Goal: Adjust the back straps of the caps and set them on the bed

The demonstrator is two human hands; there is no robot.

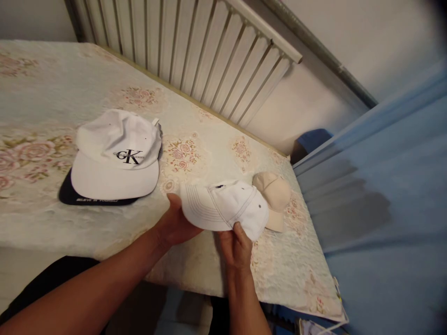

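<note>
Between my two hands I hold a white baseball cap [230, 204] with a small dark emblem on its front, above the bed. Its brim points left. My left hand [178, 223] grips the brim from below, the thumb at the brim's outer edge and the other fingers hidden underneath. My right hand [237, 244] pinches the cap's lower edge, its thumb on the outside. Just behind the held cap, at its right, a beige cap [274, 197] lies on the bed. To the left rests a white cap with black lettering [118, 153], stacked on a black cap [70, 190].
A mattress with a floral cover [209, 153] spreads under the caps. White radiator [188, 51] bars run along its far side. A blue curtain [377, 200] hangs at the right. Some dark blue item [312, 139] sits in the far right corner.
</note>
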